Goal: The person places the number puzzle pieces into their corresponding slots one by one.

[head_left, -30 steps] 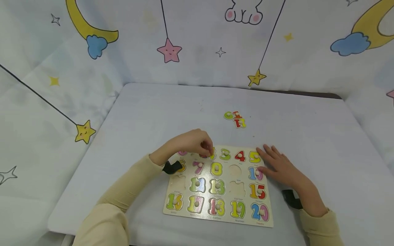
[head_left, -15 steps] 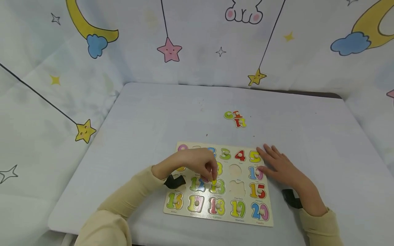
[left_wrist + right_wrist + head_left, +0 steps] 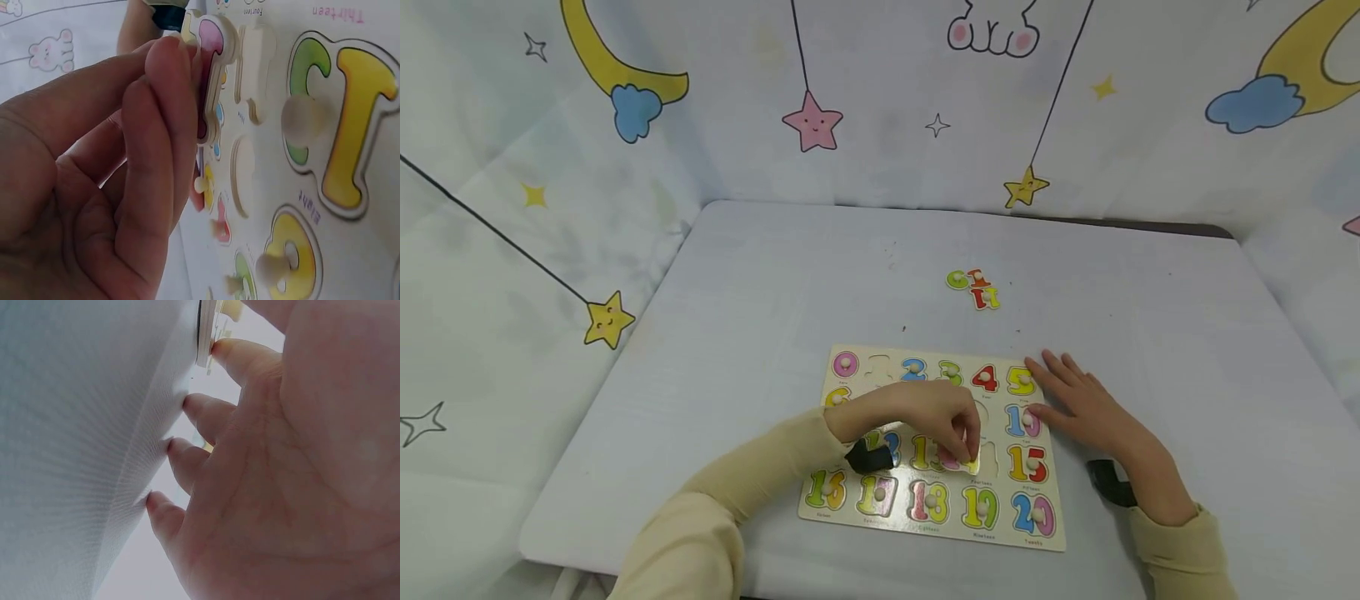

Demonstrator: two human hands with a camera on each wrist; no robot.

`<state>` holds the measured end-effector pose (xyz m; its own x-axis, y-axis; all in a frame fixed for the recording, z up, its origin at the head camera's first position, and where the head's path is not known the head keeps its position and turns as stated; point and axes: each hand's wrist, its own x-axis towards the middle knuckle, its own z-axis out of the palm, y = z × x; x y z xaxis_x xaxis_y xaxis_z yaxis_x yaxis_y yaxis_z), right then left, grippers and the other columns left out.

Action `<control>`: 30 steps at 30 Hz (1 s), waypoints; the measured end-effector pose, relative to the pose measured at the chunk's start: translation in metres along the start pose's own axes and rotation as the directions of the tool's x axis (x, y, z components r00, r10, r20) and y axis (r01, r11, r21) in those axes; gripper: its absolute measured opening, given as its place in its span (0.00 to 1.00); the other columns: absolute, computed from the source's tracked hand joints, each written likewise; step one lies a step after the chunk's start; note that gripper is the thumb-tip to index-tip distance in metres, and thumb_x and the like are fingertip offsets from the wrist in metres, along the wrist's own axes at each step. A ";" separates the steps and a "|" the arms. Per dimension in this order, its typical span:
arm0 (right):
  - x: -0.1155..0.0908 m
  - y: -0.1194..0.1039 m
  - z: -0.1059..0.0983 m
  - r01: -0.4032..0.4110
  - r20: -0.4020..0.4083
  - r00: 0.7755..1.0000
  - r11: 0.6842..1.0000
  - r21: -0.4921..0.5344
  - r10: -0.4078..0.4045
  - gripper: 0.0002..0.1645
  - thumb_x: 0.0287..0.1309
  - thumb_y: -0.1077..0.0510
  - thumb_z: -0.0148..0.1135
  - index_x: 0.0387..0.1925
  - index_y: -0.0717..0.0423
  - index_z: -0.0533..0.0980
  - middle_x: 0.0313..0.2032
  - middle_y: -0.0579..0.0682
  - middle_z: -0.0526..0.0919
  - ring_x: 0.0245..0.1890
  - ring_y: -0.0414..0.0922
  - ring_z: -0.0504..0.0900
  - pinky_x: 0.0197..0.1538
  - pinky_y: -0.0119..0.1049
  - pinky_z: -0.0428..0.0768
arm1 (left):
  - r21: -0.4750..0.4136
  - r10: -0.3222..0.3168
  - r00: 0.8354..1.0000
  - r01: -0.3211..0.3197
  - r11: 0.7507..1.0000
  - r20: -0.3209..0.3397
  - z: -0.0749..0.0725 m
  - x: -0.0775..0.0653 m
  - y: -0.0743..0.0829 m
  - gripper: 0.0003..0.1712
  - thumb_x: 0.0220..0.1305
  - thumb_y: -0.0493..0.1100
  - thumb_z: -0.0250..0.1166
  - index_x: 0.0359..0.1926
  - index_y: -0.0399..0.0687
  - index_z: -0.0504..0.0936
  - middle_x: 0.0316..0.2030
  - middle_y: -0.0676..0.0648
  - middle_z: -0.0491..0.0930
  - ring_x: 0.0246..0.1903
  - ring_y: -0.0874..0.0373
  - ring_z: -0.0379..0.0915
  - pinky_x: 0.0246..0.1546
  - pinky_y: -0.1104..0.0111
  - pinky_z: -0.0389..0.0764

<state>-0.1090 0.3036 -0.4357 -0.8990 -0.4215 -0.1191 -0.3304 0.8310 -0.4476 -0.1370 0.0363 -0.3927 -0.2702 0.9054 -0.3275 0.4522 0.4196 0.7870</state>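
My left hand [image 3: 936, 412] pinches a pink-and-yellow two-digit number puzzle piece [image 3: 212, 47], likely the 14, between thumb and fingertips. It is tilted just above the wooden number puzzle board [image 3: 898, 527], beside the vacant recess labelled Fourteen [image 3: 991, 458]. Whether the piece touches the board cannot be told. Many knobbed numbers fill the board, such as the 13 [image 3: 340, 122] and the 15 [image 3: 1027, 465]. My right hand [image 3: 1086, 412] lies spread at the board's right edge. In the right wrist view one fingertip [image 3: 222, 350] touches that edge while others rest on the table.
Beyond the board on the white table [image 3: 790, 275] lie a green rounded number piece [image 3: 957, 280], an orange 1 [image 3: 977, 278] and a red-and-yellow 11 [image 3: 986, 298]. A vacant recess [image 3: 878, 367] shows between 0 and 2. Printed cloth [image 3: 880, 167] hangs behind the table.
The left hand has carried the number piece from the board's top row toward me and right, to the Fourteen recess. The right hand and the loose pieces have stayed put.
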 end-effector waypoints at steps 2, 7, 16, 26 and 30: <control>0.000 -0.001 0.000 0.002 -0.003 1.000 1.000 -0.002 -0.002 0.45 0.60 0.41 0.57 0.71 0.54 0.52 0.69 0.65 0.48 0.68 0.64 0.39 0.60 0.65 0.42 | 0.014 -0.007 1.000 0.007 1.000 -0.008 0.001 0.006 0.001 0.03 0.56 0.37 0.68 0.27 0.47 0.86 0.18 0.56 0.79 0.20 0.65 0.75 0.26 0.75 0.73; 0.001 0.000 0.000 -0.013 0.002 1.000 1.000 -0.007 0.013 0.45 0.60 0.40 0.57 0.71 0.54 0.53 0.69 0.64 0.47 0.68 0.63 0.38 0.60 0.64 0.41 | 0.032 -0.033 0.999 0.034 0.999 -0.036 0.005 0.016 0.003 0.04 0.56 0.37 0.69 0.26 0.49 0.85 0.18 0.56 0.79 0.20 0.65 0.75 0.25 0.75 0.74; 0.002 -0.001 0.000 -0.023 0.005 1.000 1.000 -0.001 0.023 0.46 0.59 0.40 0.57 0.71 0.54 0.53 0.69 0.64 0.47 0.68 0.62 0.37 0.61 0.64 0.40 | 0.003 -0.117 0.991 0.117 0.993 -0.067 0.013 0.028 -0.001 0.05 0.56 0.38 0.69 0.25 0.49 0.85 0.18 0.55 0.79 0.19 0.65 0.77 0.25 0.76 0.75; 0.001 -0.002 -0.001 -0.022 0.009 1.000 1.000 0.001 0.022 0.46 0.59 0.40 0.58 0.71 0.54 0.53 0.69 0.64 0.47 0.68 0.62 0.38 0.61 0.64 0.40 | 0.012 -0.126 0.989 0.127 0.992 -0.079 0.014 0.033 -0.004 0.04 0.55 0.39 0.70 0.25 0.49 0.85 0.19 0.56 0.79 0.19 0.65 0.76 0.25 0.77 0.74; 0.000 -0.002 -0.002 -0.014 0.004 1.000 1.000 0.004 0.014 0.45 0.59 0.41 0.58 0.71 0.54 0.53 0.69 0.64 0.47 0.68 0.63 0.38 0.60 0.64 0.41 | 0.005 -0.120 0.989 0.121 0.993 -0.084 0.014 0.034 -0.004 0.04 0.55 0.39 0.70 0.24 0.49 0.85 0.18 0.56 0.79 0.19 0.65 0.76 0.25 0.77 0.74</control>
<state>-0.1086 0.3024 -0.4330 -0.9022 -0.4116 -0.1286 -0.3169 0.8350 -0.4498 -0.1365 0.0661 -0.4143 -0.3933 0.8396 -0.3747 0.4202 0.5266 0.7390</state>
